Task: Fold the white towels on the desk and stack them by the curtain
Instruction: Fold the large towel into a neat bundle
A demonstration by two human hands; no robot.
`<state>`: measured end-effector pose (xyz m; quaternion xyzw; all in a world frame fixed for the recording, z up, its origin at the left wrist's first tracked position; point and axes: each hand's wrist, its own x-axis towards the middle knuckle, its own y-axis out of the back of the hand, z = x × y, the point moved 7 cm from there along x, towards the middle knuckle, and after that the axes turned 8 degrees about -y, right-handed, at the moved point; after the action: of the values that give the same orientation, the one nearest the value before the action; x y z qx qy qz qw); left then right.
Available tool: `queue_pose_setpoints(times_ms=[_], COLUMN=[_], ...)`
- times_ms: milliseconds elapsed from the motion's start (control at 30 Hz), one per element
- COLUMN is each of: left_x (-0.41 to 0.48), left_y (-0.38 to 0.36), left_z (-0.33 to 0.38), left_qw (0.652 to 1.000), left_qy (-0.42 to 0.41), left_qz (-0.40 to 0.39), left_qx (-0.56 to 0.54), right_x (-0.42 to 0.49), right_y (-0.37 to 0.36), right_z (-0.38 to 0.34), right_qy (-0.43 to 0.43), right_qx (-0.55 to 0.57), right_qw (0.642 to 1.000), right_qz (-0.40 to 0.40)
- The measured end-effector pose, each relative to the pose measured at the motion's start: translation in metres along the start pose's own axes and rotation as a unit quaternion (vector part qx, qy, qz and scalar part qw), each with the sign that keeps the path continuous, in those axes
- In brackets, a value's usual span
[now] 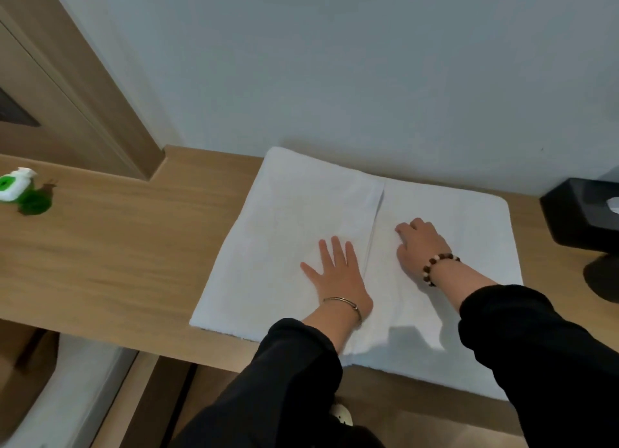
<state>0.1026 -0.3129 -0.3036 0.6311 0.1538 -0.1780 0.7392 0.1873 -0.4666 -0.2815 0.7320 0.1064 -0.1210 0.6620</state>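
Note:
A white towel (284, 219) lies spread flat on the wooden desk (117, 246), reaching the back wall. Its left part is folded over, and the folded edge runs down the middle. My left hand (338, 276) rests flat on the folded left part, fingers spread, just left of that edge. My right hand (418, 246) presses on the right part of the towel, fingers curled downward, just right of the edge. Neither hand grips the cloth. No curtain is in view.
A small green and white bottle (15, 186) lies at the desk's far left. A black tissue box (582, 213) sits at the right, against the wall. The desk's front edge runs below the towel. A wooden panel (67, 79) rises at the back left.

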Motion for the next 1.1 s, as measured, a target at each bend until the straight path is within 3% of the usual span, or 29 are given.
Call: queue_pose_setpoints(times_ms=[267,500,567,633,667,733,800,967,1100], left_x=[0.003,-0.022,-0.024,-0.027,-0.028,-0.028,-0.025,-0.008,0.019], left_y=[0.010,-0.003,-0.005,-0.008,-0.009,-0.010,-0.005,0.017,0.046], left_z=[-0.047,-0.057,-0.052,-0.049,-0.047,-0.045,-0.046,-0.062,-0.083], left_qw=[0.973,0.972,0.966,0.956,0.950,0.940,0.931,0.904,0.914], left_qy=[-0.194,-0.202,-0.224,-0.252,-0.266,-0.291,-0.310,-0.356,-0.294], left_qz=[-0.096,-0.028,-0.025,-0.029,-0.031,-0.030,-0.026,-0.023,0.000], left_qx=[0.077,0.118,0.126,0.146,0.158,0.176,0.189,0.235,0.278], right_x=[-0.042,-0.081,-0.084,-0.087,-0.085,-0.066,-0.054,-0.071,-0.072], right_y=[-0.013,-0.018,0.009,0.040,0.048,0.034,0.011,-0.021,-0.028], right_z=[-0.019,-0.044,-0.051,-0.063,-0.067,-0.069,-0.061,-0.042,-0.040], right_qy=[-0.042,-0.036,0.017,0.108,0.157,0.172,0.126,0.063,0.034], right_qx=[-0.058,-0.076,-0.098,-0.065,-0.055,-0.107,-0.126,-0.129,-0.101], right_qw=[0.997,0.996,0.989,0.959,0.943,0.959,0.978,0.983,0.992], right_qz=[-0.005,-0.003,0.108,0.253,0.288,0.199,0.110,0.116,0.068])
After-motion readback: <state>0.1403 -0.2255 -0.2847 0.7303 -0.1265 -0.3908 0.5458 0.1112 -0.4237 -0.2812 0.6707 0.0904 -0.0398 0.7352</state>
